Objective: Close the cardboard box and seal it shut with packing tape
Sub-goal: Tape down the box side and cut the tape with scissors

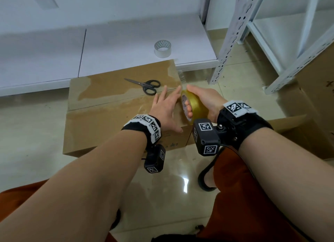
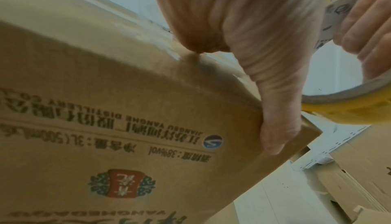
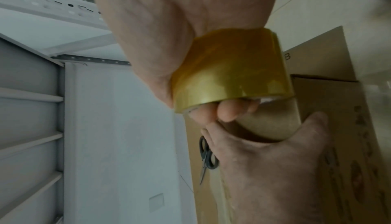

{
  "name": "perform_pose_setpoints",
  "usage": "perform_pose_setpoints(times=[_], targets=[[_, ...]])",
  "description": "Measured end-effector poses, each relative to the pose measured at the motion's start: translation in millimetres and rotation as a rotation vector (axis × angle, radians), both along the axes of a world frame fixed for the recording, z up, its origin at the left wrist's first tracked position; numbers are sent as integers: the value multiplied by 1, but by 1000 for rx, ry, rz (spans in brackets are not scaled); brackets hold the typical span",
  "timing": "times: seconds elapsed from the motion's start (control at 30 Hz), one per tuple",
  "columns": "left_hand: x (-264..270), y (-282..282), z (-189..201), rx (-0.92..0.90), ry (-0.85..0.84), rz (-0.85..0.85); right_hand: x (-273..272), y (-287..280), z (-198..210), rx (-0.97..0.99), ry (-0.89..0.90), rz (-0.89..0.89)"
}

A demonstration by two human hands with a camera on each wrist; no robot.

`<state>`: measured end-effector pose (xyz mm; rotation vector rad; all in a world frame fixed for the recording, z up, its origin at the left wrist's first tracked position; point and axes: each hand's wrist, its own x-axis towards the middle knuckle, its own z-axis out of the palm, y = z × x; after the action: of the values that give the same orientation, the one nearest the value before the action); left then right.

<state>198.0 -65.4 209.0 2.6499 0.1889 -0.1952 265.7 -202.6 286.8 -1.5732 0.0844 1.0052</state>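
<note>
Tiled floor by white shelving (image 1: 233,33), box (image 1: 112,108) shut before my knees.
My left hand (image 1: 167,109) lies flat, fingers straight, on the box top, thumb over its near edge. My right hand (image 1: 202,100) grips the yellow tape roll (image 1: 196,108) at the box's right end, fingers through its core. Scissors (image 1: 144,85) rest on the box; a clear roll (image 1: 162,48) sits on the shelf behind.

Cardboard box (image 1: 112,115): matt brown corrugated card, patches of glossy clear film on its top face. Tape roll (image 1: 196,104): translucent yellow plastic, smooth, high gloss; core looks like printed paper. Second tape roll (image 1: 162,48): clear, shiny film. Scissors (image 1: 144,85): matt black plastic handles, bright metal blades. Floor (image 1: 171,187): polished tile, mirror-like glare. Shelving upright (image 1: 233,33): white-painted perforated metal.
</note>
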Motion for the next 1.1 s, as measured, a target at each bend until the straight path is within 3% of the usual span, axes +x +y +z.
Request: perform_pose_setpoints(times=[1.0,1.1], targets=[[8,2,-3,21,74,-31,1,-6,7,-67,58,66],[10,2,0,39,92,-50,-7,-10,2,-35,-24,74]])
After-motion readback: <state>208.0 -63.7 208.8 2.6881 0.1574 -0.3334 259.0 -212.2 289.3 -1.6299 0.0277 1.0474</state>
